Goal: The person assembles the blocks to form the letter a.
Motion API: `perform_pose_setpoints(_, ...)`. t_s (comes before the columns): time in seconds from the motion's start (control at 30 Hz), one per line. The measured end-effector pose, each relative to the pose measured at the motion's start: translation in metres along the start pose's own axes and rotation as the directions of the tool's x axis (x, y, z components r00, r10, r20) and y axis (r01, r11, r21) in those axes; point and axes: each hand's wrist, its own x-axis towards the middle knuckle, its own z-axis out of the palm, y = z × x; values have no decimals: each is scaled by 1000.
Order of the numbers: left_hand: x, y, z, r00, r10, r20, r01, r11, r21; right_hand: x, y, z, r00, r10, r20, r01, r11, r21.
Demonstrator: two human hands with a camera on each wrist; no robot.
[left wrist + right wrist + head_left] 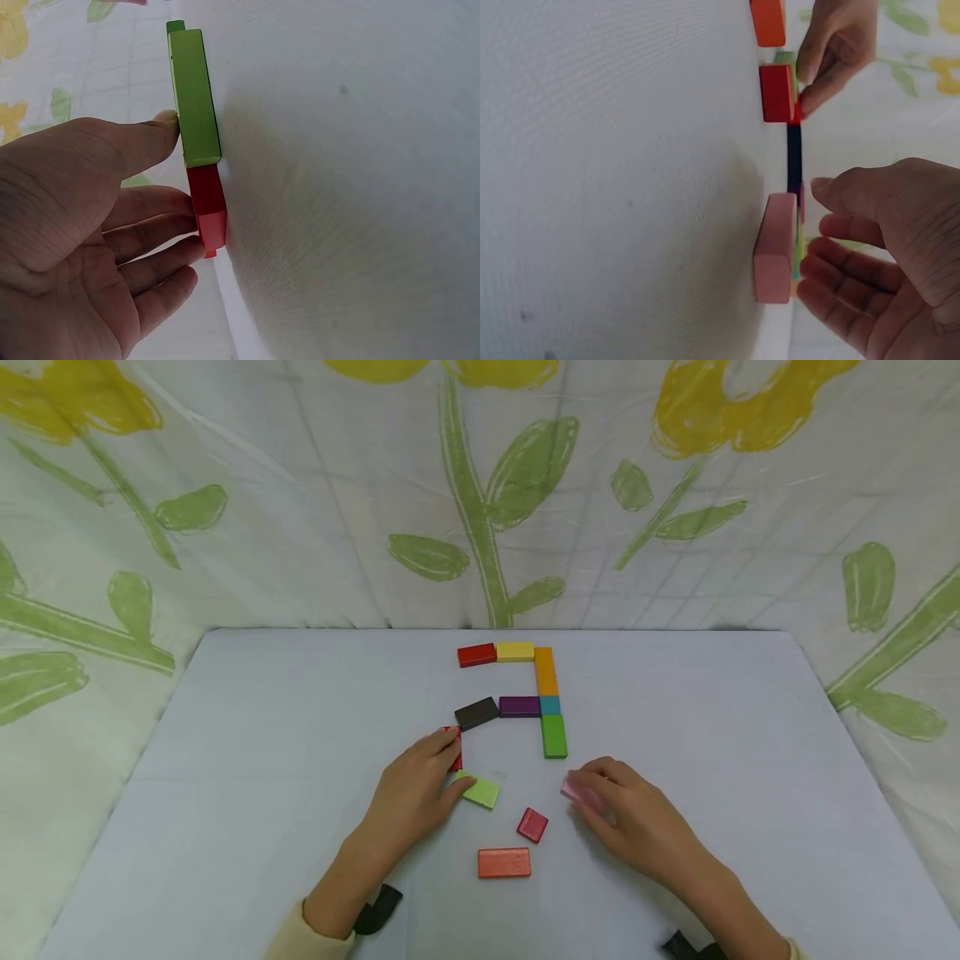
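My left hand (408, 789) has its fingertips on a red block (457, 758), partly hidden under them, while the thumb touches a light green block (483, 792). In the left wrist view those fingers rest on the red block (208, 199) and the thumb lies against the light green block (196, 97). Over at the right, a pink block (573, 789) lies beneath my right hand (637, 818), which covers part of it. Loosely bent fingers surround the pink block (775, 247) without gripping it in the right wrist view; contact there is unclear.
Beyond the hands, red (477, 655), yellow (515, 652), orange (546, 671), blue (550, 705), green (554, 737), purple (519, 707) and black (476, 714) blocks form a connected line. Nearer lie a small red block (532, 825) and an orange-red block (504, 863) on the white table (262, 760).
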Motion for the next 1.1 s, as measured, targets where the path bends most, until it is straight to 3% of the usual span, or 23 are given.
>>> perform_pose_setpoints(0.53,1,-1,1,1000,-10,11,10,1000,6,-4,-23,5,989,-145,-7,145,989,29)
perform_pose_setpoints(1.1,0,-2,1,1000,12,-6,-12,1000,2,-3,-37,19,963,-234,135,225,971,75)
